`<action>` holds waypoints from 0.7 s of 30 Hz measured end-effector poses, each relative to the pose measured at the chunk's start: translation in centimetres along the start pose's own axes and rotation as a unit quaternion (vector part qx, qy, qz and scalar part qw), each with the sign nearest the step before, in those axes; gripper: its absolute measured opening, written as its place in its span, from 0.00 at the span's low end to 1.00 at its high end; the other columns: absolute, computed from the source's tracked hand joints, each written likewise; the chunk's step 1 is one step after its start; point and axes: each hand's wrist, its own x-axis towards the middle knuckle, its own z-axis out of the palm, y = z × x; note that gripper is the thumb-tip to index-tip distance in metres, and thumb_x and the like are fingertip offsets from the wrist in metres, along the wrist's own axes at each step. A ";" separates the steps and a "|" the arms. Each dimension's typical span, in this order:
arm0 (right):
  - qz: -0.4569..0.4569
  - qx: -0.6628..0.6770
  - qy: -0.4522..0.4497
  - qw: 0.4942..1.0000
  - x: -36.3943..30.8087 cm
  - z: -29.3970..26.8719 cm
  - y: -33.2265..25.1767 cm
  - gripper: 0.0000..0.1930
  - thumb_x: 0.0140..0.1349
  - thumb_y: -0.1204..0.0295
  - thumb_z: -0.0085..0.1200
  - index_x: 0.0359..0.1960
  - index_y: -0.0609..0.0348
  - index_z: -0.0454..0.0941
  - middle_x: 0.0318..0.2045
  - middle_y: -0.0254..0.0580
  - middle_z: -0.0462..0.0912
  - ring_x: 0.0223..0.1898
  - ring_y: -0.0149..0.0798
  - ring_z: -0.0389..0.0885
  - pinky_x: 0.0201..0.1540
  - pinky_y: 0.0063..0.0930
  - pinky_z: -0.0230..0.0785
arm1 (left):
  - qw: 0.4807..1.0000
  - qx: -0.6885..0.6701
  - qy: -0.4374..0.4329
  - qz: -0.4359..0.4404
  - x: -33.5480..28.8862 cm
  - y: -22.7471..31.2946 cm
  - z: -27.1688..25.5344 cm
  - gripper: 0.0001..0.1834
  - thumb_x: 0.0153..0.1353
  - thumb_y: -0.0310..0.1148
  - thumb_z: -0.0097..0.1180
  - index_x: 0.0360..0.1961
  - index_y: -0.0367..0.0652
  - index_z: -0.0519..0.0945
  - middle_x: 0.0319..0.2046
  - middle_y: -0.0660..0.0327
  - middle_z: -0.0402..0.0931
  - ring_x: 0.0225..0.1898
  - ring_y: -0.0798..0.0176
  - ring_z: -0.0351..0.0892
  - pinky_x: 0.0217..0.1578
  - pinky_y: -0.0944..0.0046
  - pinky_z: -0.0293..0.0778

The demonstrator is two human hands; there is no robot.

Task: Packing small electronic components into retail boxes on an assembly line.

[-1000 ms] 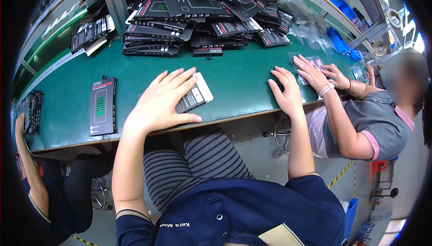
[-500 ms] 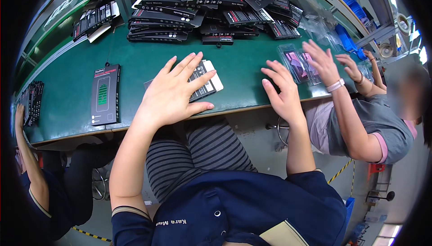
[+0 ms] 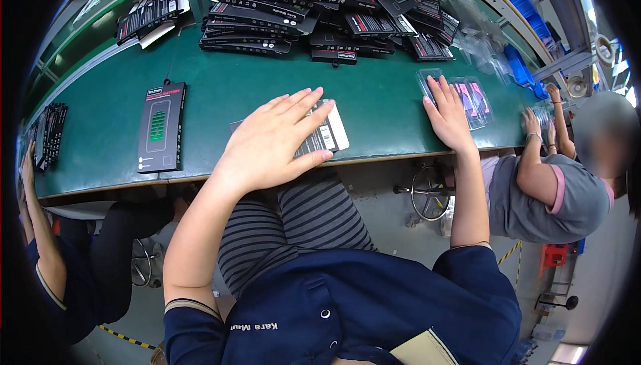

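Note:
My left hand lies open, fingers stretched, over a thin black retail box near the table's front edge. Most of that box is under the hand; its white end flap sticks out to the right. Over to the right, my right hand has its fingers extended onto a clear plastic blister tray. Beside it are pink and purple flat pieces in clear plastic. Another black box with a green battery picture lies face up to my left.
A high pile of black boxes stands at the back, with another stack at far left. A co-worker sits on the right, another person's arm is on the left. Blue bins line the back right.
My right hand has moved right and forward onto the plastic tray. The co-worker's hands have drawn away from the trays to the right. My left hand stays over the box.

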 end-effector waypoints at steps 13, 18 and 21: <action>-0.095 -0.011 0.028 0.995 -1.0 -1.2 -7.1 0.21 0.67 0.58 0.53 0.60 0.45 0.75 0.64 0.46 0.71 0.59 0.52 0.71 0.62 0.43 0.62 | 0.996 -0.070 -0.008 -0.053 1.6 -0.7 0.3 0.41 0.52 0.51 0.67 0.62 0.35 0.73 0.63 0.47 0.71 0.68 0.49 0.65 0.68 0.52 0.63; -0.153 0.012 0.015 0.988 0.1 -0.1 -6.1 0.27 0.69 0.56 0.48 0.66 0.54 0.67 0.69 0.50 0.66 0.68 0.57 0.63 0.68 0.43 0.57 | 0.999 -0.027 0.028 -0.032 1.1 -0.4 0.5 0.40 0.52 0.51 0.66 0.61 0.36 0.74 0.61 0.48 0.73 0.67 0.48 0.68 0.67 0.55 0.65; -0.161 0.044 -0.013 0.986 0.9 -0.4 -5.9 0.28 0.69 0.60 0.49 0.66 0.60 0.65 0.70 0.55 0.62 0.71 0.57 0.60 0.70 0.43 0.55 | 0.999 -0.035 0.022 -0.034 1.2 -0.4 0.6 0.40 0.52 0.51 0.67 0.61 0.37 0.74 0.61 0.49 0.73 0.67 0.49 0.68 0.66 0.55 0.65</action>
